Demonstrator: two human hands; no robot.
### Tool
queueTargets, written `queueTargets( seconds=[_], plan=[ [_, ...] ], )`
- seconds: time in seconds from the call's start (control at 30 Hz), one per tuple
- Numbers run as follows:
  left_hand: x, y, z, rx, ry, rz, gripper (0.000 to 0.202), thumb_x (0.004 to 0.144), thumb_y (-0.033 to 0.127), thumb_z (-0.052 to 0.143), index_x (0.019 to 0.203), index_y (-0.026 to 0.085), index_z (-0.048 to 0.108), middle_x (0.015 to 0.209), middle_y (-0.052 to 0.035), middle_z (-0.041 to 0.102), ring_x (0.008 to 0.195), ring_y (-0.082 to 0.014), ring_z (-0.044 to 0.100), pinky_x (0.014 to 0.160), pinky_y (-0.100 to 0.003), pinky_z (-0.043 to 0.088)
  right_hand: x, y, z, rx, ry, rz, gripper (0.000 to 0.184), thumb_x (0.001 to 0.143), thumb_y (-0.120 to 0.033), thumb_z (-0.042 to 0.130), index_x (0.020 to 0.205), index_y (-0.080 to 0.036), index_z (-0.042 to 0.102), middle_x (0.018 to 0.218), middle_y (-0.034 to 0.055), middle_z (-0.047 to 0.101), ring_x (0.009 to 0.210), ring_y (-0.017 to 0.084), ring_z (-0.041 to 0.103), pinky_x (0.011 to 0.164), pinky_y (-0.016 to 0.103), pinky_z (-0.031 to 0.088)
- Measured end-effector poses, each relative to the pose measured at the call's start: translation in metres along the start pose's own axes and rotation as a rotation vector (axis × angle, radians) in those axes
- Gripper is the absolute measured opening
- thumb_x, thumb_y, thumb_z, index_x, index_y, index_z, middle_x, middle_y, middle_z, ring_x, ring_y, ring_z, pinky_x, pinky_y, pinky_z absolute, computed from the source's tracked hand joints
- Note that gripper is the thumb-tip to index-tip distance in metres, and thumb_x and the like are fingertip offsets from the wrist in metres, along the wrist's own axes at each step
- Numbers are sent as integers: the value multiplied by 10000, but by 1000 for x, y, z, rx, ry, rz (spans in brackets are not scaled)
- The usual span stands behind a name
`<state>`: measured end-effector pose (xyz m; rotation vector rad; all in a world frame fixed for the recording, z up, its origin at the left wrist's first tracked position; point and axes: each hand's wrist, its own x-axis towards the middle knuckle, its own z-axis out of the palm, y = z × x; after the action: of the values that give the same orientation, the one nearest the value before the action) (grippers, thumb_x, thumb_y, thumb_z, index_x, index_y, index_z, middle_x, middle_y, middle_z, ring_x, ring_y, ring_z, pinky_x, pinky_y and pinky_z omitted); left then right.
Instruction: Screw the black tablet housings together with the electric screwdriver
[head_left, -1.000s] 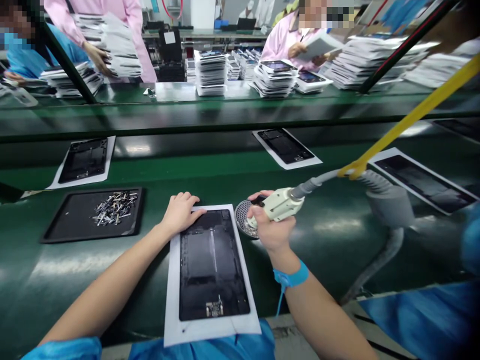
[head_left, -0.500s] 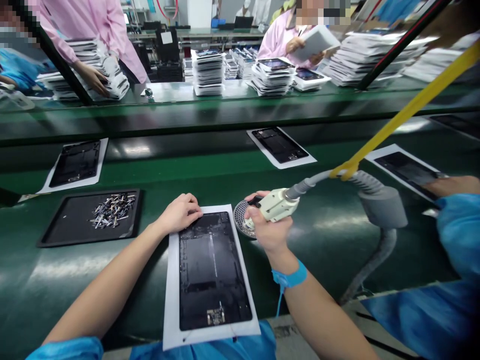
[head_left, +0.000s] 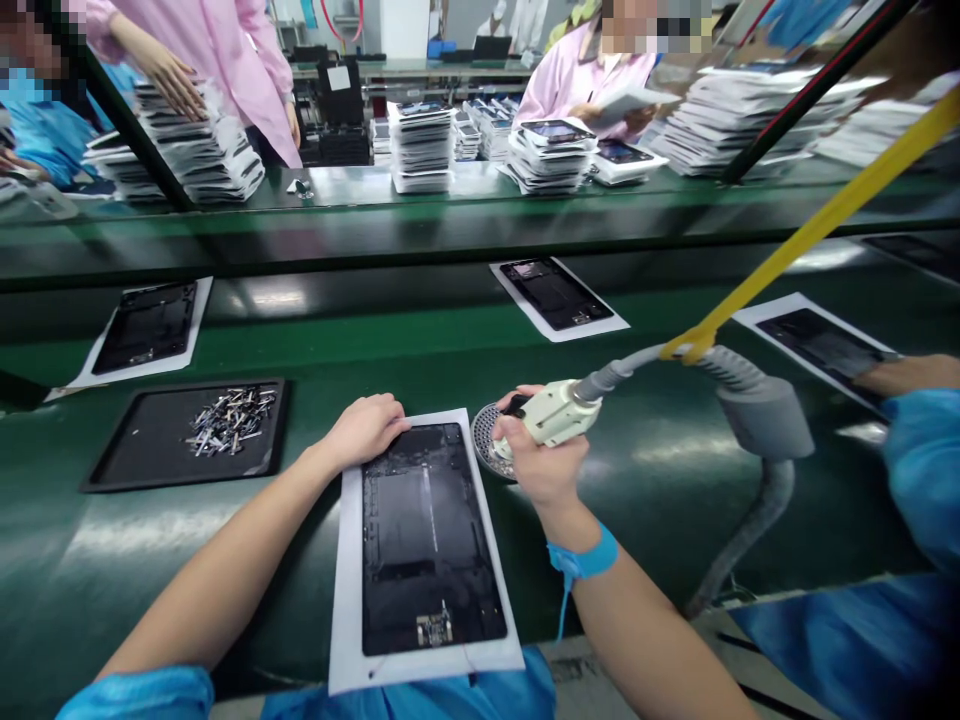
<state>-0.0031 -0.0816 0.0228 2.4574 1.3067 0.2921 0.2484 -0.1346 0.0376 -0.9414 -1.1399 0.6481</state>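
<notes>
My left hand [head_left: 367, 430] is closed at the upper left corner of a black tablet housing [head_left: 405, 540], its curled fingers pressed on the edge. The housing lies on a white sheet [head_left: 346, 600] in front of me, with a small circuit board near its lower end. In my right hand [head_left: 551, 475] is a cream power screwdriver [head_left: 559, 408], gripped and pointing left. Its tip is hidden by my fingers, over a round dish [head_left: 486, 435] with a perforated top and small parts in it, just right of the housing.
A black tray [head_left: 150, 430] of small metal parts sits at left. More tablet housings [head_left: 559, 293] lie on sheets along the green bench. A yellow strap [head_left: 810, 225] holds up the screwdriver's cable. A co-worker's arm [head_left: 919, 375] reaches in at right. Stacks [head_left: 420, 150] stand behind.
The view has shifted slightly. Both my hands keep their places at the housing and dish. Across the bench, a co-worker's hand has moved up onto a stack.
</notes>
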Motion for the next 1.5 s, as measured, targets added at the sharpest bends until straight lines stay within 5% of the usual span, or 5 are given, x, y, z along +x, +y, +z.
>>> queueTargets(
  seconds=[0.27, 0.47, 1.1, 1.33, 1.5],
  plan=[
    [47, -29, -10, 132, 220, -238, 252, 986, 364, 573, 867, 209, 732, 928, -80, 664, 944, -249, 621, 833, -357, 480, 0, 2, -1, -17, 1, -25, 293, 792, -253, 793, 1040, -216, 641, 869, 12, 734, 534, 115, 641, 584, 293, 591],
    [50, -39, 0, 53, 303, -289, 265, 992, 363, 558, 888, 204, 743, 938, -81, 678, 951, -248, 611, 885, -371, 471, -1, 7, -4, -12, -17, -37, 288, 821, -238, 774, 1068, -216, 627, 890, 12, 727, 546, 109, 649, 589, 284, 588],
    [59, -45, 5, 12, 310, -261, 264, 1006, 316, 541, 910, 197, 757, 936, -77, 690, 960, -240, 621, 886, -354, 472, -5, -11, 5, 47, 19, 2, 283, 846, -302, 759, 1075, -230, 608, 902, 2, 683, 541, 110, 632, 544, 301, 569],
    [59, -41, 5, 4, 298, -277, 244, 1007, 314, 553, 949, 200, 761, 961, -80, 692, 996, -242, 626, 898, -357, 472, -42, -26, 40, 241, -315, 171, 298, 869, -319, 747, 1114, -253, 591, 941, 16, 680, 539, 102, 627, 463, 248, 534],
    [60, -39, 5, 12, 291, -283, 248, 1010, 321, 553, 975, 197, 765, 984, -82, 703, 1014, -246, 630, 902, -363, 472, -56, -22, 44, 268, -389, 162, 325, 881, -279, 742, 1169, -275, 593, 979, 12, 681, 568, 94, 639, 492, 239, 544]
  ],
)
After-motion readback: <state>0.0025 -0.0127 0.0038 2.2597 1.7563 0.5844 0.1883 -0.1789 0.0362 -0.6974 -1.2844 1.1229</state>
